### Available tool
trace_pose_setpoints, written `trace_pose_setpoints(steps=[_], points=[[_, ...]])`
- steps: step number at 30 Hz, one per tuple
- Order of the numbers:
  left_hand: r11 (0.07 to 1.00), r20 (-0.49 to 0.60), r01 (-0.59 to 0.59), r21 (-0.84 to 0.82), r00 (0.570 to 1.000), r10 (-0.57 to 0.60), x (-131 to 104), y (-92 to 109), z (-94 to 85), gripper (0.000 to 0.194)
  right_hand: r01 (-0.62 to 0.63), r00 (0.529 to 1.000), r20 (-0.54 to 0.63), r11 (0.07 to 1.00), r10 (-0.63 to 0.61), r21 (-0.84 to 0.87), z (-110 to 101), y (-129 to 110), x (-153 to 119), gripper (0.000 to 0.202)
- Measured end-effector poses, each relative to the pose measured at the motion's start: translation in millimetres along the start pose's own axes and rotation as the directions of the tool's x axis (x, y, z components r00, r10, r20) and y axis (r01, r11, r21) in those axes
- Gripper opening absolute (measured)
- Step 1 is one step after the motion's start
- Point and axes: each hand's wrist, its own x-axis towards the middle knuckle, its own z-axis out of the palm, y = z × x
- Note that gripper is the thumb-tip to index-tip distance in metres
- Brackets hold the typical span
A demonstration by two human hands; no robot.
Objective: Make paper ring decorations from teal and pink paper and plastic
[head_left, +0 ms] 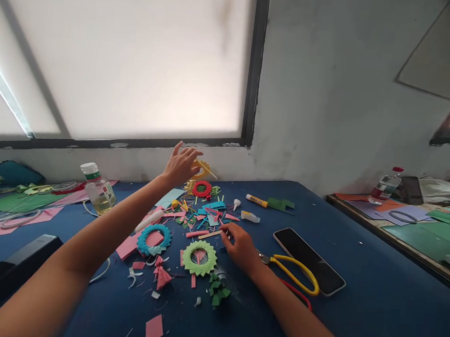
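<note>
My left hand (182,164) is raised at the far edge of the table, fingers apart. Just beyond its fingertips is a yellow paper ring (201,171), partly hidden; whether they touch is unclear. Over the table, my right hand (239,247) pinches the end of a flat wooden stick (209,234). Below the stick lies a light green pleated paper ring (188,259), with a blue paper ring (140,240) to its left. A red paper ring (202,189) sits farther back. Folded dark green paper (218,291) and a folded pink paper piece (161,274) lie nearer to me.
Yellow-and-red-handled scissors (314,282) and a phone (311,262) lie right of my right hand. Paper scraps (210,216) cover the middle. A glue stick (256,200) lies behind, and a bottle (99,190) stands left. Another table (360,219) is at right.
</note>
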Motion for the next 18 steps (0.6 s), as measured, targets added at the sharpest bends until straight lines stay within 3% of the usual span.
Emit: trace_pose_setpoints(steps=[4,8,18], points=[[0.997,-0.079,-0.063,0.042,0.995,0.066,-5,15,-31.6,0.036,-0.020,1.000,-0.004,1.000,0.020,0.000,3,5,1,0.026],[0.993,-0.076,-0.081,0.082,0.993,0.087,-13,26,-52.7,0.034,-0.029,1.000,0.001,1.000,0.029,0.006,4,7,0,0.028],[0.968,-0.045,0.166,0.188,0.986,-0.160,-25,20,-73.7,0.034,-0.056,0.998,-0.010,0.998,0.057,0.006,0,10,-2,0.029]])
